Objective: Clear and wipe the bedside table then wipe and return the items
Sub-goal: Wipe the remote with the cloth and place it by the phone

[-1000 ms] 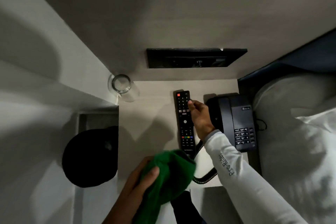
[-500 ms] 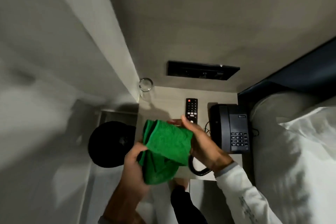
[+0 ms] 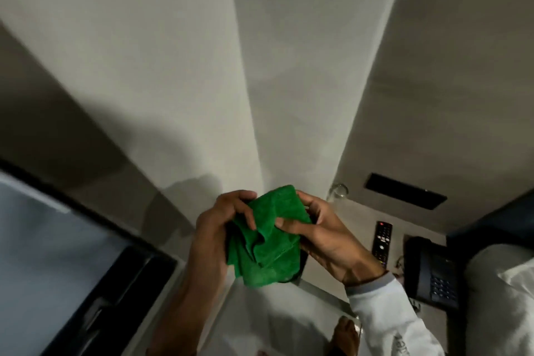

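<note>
A folded green cloth is held in front of me by both hands, off to the left of the bedside table. My left hand grips its left side and my right hand grips its right side. On the table lie a black remote control, a black desk phone and a clear glass in the back left corner. The phone's cord is mostly hidden behind the cloth and my right wrist.
A black switch panel sits in the wall above the table. White bedding lies at the right edge. A dark-framed panel fills the lower left. Pale walls meet in a corner ahead. A bare foot shows on the floor below.
The view has swung left and up, so the table now sits at the lower right. My right hand left the remote and joined the left on the green cloth, which both hands now hold.
</note>
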`<state>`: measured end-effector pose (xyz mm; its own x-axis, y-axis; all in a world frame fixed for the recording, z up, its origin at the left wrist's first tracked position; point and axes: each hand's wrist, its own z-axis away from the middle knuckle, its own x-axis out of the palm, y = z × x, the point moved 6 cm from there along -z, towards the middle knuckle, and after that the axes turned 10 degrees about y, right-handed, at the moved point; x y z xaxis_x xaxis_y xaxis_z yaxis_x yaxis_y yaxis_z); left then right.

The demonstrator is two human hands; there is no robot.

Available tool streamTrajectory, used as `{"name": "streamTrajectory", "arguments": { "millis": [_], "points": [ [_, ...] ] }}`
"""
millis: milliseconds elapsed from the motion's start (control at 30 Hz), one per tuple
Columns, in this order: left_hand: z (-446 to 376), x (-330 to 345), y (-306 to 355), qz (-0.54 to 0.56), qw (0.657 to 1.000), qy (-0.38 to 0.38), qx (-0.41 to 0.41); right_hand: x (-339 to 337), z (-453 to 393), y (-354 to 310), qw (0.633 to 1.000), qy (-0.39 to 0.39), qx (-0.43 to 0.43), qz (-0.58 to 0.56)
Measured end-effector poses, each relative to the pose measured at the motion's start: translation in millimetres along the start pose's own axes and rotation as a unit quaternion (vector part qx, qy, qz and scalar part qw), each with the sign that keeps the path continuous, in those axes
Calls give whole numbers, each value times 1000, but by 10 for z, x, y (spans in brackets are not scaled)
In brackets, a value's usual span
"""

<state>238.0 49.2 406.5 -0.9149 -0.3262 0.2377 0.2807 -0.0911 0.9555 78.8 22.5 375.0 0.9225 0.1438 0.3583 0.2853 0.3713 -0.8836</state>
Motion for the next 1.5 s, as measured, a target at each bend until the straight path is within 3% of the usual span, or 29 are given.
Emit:
{"name": "streamTrajectory", "arguments": {
  "millis": [100,233,367,467,567,667,767,867,1000,1067,1167,1233,1400,1500],
  "points": [
    [181,-584,320,-97,993,71,17,543,136,82,999,-23,34,-1],
    [462,-1248,373,-168,980,91,56,1094,315,490,987,-59,147,-34],
    [684,-1838,72,-180,975,128,27,1346,450,1016,972,-40,190,131],
    [807,-2255,-177,-142,970,199,0,1492,523,1386,967,-35,200,155],
    [814,-2536,-305,-214,935,280,31,1615,447,1752,962,-2,239,129],
    [783,-2644,-297,-350,872,326,108,1836,273,2092,954,38,288,77],
    [627,-2650,-300,-497,810,280,140,2077,69,2327,949,54,310,13],
    [426,-2676,-385,-656,729,153,122,2201,-107,2557,940,92,326,-50],
    [277,-2745,-603,-715,689,19,116,2045,-333,2885,926,183,330,36],
    [245,-2767,-754,-728,674,-10,126,1936,-437,2955,918,208,319,111],
    [269,-2759,-911,-743,661,-38,99,1854,-596,2839,900,160,244,322],
    [264,-2768,-969,-758,644,-34,100,1834,-709,2716,866,96,200,447],
    [149,-2758,-915,-810,575,-32,115,1596,-772,2436,828,-38,187,528],
    [72,-2635,-969,-849,521,-75,46,1267,-657,2116,797,-46,134,587]
  ]
}}
